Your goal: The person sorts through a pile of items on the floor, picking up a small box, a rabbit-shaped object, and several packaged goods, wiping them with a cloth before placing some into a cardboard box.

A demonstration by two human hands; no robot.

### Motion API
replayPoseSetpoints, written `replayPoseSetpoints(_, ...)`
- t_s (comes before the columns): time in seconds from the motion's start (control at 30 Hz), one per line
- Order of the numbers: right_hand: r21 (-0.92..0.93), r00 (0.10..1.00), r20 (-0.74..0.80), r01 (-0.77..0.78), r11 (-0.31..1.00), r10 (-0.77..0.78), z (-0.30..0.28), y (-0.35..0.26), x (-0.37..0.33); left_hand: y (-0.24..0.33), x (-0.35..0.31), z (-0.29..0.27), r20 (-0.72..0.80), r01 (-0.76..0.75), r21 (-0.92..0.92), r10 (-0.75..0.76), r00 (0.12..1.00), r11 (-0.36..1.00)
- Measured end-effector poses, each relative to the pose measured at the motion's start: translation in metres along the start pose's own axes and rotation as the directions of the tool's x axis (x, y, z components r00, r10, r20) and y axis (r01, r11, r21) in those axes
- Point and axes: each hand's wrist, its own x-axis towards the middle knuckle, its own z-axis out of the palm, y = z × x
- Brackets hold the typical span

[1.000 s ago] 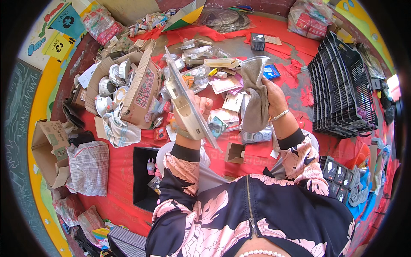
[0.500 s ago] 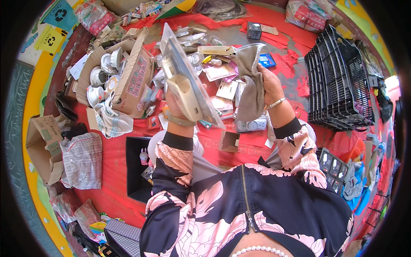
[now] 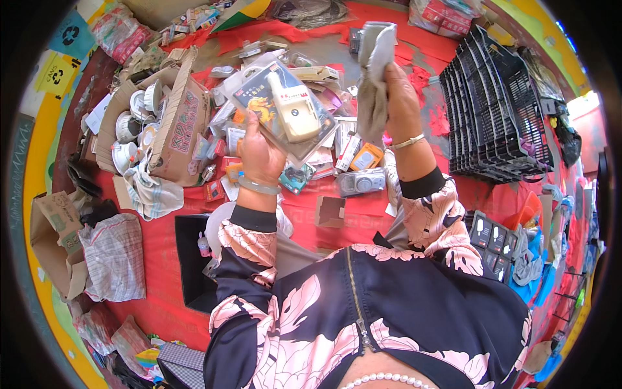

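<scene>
Red cloth floor (image 3: 363, 214) crowded ahead; black crate stack (image 3: 495, 110) hems right side, open cardboard box (image 3: 181, 123) of white cups hems left; little bare room, only strip near knees.

Left hand (image 3: 259, 152) raised, fingers closed around lower edge of blister pack (image 3: 285, 107): clear glossy plastic, flat card, cream-coloured bottle-shaped item inside, tilted.

Right hand (image 3: 400, 97) raised, fist closed on grey rag (image 3: 374, 71): soft, crumpled, hanging limp, just beside pack.
</scene>
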Motion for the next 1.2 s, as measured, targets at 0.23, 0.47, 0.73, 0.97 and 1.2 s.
replayPoseSetpoints(0.23, -0.764, 0.681, 0.608, 0.642, -0.068, -0.409, 0.049, 0.028, -0.013, -0.049, 0.003, -0.003, 0.03, 0.11, 0.18, -0.117, 0.993, 0.978)
replayPoseSetpoints(0.47, -0.726, 0.72, 0.687, 0.675, -0.133, -0.094, 0.059, 0.062, -0.046, -0.052, 0.0, -0.003, -0.023, 0.122, 0.085, -0.12, 0.992, 0.989)
replayPoseSetpoints(0.73, -0.596, 0.595, 0.802, 0.802, 0.021, 0.058, 0.069, 0.053, -0.077, -0.015, 0.017, -0.035, -0.148, -0.024, 0.115, 0.041, 0.988, 0.993)
replayPoseSetpoints(0.97, -0.494, 0.511, 0.859, 0.841, 0.221, -0.024, 0.038, 0.047, -0.072, 0.028, 0.02, -0.027, -0.204, -0.168, 0.129, 0.192, 0.96, 0.977)
replayPoseSetpoints(1.2, -0.641, 0.942, 0.113, 0.312, 0.701, -0.315, -0.003, 0.013, -0.004, 0.011, 0.021, -0.022, -0.098, -0.174, 0.071, 0.181, 0.979, 0.982)
